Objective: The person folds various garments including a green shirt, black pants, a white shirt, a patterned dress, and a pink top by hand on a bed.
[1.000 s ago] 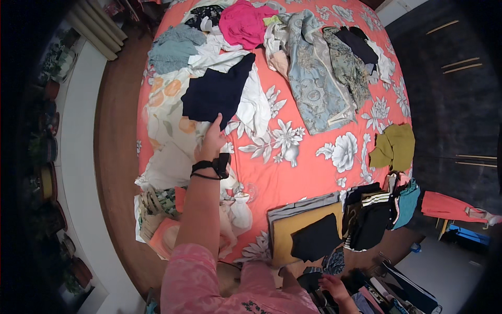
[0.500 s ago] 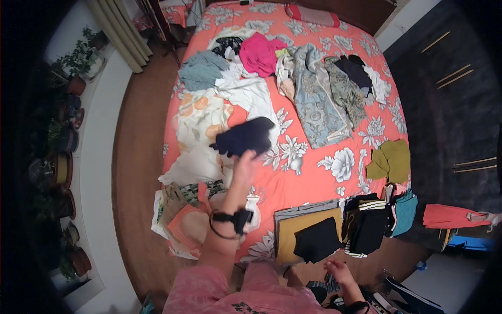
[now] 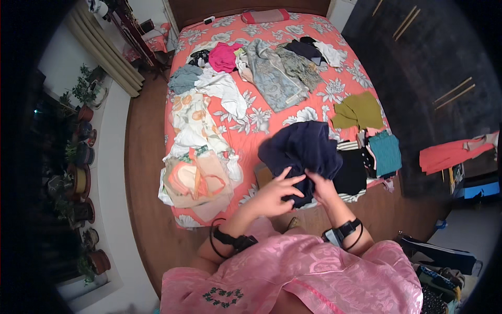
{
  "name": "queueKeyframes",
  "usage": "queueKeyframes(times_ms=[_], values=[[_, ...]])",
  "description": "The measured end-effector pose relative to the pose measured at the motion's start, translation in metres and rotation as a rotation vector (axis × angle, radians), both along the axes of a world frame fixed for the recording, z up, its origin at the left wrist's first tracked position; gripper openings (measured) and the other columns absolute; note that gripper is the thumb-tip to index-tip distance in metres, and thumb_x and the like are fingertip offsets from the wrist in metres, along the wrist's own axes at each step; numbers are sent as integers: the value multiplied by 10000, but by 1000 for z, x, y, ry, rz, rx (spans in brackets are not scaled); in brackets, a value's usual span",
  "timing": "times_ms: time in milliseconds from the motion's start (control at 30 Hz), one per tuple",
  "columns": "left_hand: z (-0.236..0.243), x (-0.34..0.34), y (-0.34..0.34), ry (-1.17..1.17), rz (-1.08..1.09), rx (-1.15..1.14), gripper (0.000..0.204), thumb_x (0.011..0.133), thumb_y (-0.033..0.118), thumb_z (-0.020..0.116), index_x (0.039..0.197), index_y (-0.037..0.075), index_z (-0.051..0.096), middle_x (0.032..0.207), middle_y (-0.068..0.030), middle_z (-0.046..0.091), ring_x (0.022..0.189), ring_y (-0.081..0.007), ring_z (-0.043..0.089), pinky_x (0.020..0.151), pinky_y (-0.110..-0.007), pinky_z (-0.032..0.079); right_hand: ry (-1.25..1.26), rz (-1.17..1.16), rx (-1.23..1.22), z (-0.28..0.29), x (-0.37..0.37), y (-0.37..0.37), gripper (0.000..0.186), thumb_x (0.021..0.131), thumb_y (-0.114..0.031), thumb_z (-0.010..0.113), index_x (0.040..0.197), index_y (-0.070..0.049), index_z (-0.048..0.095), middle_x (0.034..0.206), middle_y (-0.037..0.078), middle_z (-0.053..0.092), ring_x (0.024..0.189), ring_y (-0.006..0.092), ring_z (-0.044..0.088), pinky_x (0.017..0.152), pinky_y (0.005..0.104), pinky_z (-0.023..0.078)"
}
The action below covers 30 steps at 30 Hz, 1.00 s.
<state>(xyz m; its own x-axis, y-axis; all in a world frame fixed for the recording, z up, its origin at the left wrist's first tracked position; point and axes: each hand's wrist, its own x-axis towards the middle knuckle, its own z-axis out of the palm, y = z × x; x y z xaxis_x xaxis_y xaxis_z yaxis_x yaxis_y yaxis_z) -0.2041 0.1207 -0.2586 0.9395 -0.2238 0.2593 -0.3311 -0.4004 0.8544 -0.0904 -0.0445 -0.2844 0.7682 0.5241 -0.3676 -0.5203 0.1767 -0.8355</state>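
A bunched navy garment (image 3: pixel 297 145) is held up over the near right part of the bed, in front of me. My right hand (image 3: pixel 323 191) grips its lower edge. My left hand (image 3: pixel 278 195) is on its lower left, fingers spread apart. The garment covers much of the mustard folded cloth (image 3: pixel 264 177). Beside it lie folded black clothes (image 3: pixel 351 172) and teal ones (image 3: pixel 384 157), with an olive garment (image 3: pixel 357 111) above. To the left is a pile of beige and peach pieces (image 3: pixel 193 183).
More loose clothes (image 3: pixel 269 76) lie across the far half of the floral bedspread (image 3: pixel 248 125). Potted plants (image 3: pixel 86 146) line a ledge on the left. A dark wardrobe (image 3: pixel 418 73) stands at right, a coral garment (image 3: pixel 449 154) beside it. Wooden floor (image 3: pixel 146 209) surrounds the bed.
The navy garment has come from the left middle of the bed toward me and rightward. My right hand has risen and taken hold of it; my left hand's fingers have spread.
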Motion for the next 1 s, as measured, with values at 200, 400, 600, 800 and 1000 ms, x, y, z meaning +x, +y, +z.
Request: queueKeyframes(times_ms=[200,400,600,800,1000], values=[[-37,-33,-47,292,590,-960,199,900,243,496,893,61,574,944,-97,640,864,-176,618,793,-412,466,437,161,325,19,-2,-89,400,783,-33,583,1168,46,514,1103,172,593,991,279,605,901,424,487],[12,-32,-124,807,4,-1741,834,826,680,374,1378,57,321,1378,-156,376,1262,-325,370,1053,-546,238,225,401,571,41,-24,-156,651,703,-25,676,1299,6,416,1272,142,502,1161,297,499,984,436,411],[4,-14,-142,649,211,-1686,517,790,161,468,1266,-36,422,1214,-199,535,1095,-357,538,983,-477,402,167,298,632,19,7,-219,852,672,-366,780,1346,-43,371,1345,108,442,1236,267,425,1054,434,307],[33,-28,-126,518,243,-1541,344,786,134,486,1024,-98,573,968,-212,640,851,-328,643,834,-416,510,392,338,722,19,6,-246,829,750,-632,571,1332,-65,413,1347,115,446,1254,289,402,1058,474,270],[55,-38,-126,312,180,-1606,442,810,158,458,1183,-74,496,1143,-203,584,1044,-346,572,949,-452,432,497,321,381,12,12,-239,501,783,-59,605,1259,1,457,1245,158,517,1121,264,534,967,405,428]])
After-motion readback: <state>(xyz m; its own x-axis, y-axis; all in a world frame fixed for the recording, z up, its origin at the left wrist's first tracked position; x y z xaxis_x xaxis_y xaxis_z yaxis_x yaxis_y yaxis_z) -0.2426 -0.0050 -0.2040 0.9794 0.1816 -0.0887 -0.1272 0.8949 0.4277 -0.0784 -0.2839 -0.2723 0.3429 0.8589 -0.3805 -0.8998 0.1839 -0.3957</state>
